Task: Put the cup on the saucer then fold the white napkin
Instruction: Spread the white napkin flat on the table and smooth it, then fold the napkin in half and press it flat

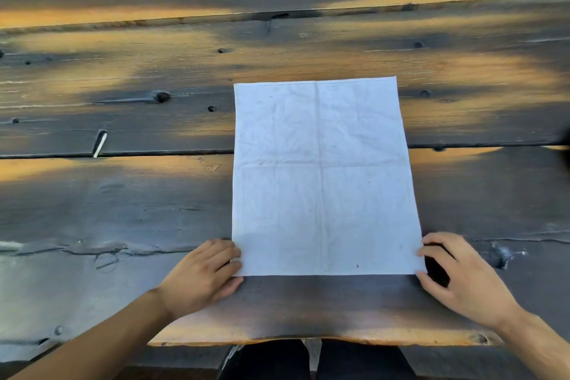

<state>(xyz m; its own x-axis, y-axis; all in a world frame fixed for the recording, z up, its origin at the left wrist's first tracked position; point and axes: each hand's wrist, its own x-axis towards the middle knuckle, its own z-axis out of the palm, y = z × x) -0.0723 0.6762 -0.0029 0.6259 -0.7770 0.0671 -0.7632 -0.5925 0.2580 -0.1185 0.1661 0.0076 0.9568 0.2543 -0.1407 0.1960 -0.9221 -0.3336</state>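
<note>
Dark, weathered planks make up the bench (123,200), with knots, bolt heads and gaps between boards; warm light patches fall across it.

One white napkin (324,176) lies flat and fully opened on the bench, directly ahead of the person, its near edge close to the bench's front edge. Two old creases cross at its middle, one lengthwise, one across.

Left hand (200,274): fingers (231,253) rest at the napkin's near left corner, touching the edge. Right hand (459,274): fingers (427,251) curl at the near right corner, thumb near the bottom edge. Whether either hand has actually pinched the cloth or merely presses on it cannot be told.

Handling, judged: thin cloth, light, limp, not fragile. It will sag if lifted by one point and may drag on the rough wood. The two near corners are the sound place to take hold, carried together to the far corners; the existing cross crease should guide the fold.

Count: one napkin, two hands. No cup and no saucer are in view, so that step cannot be confirmed.
</note>
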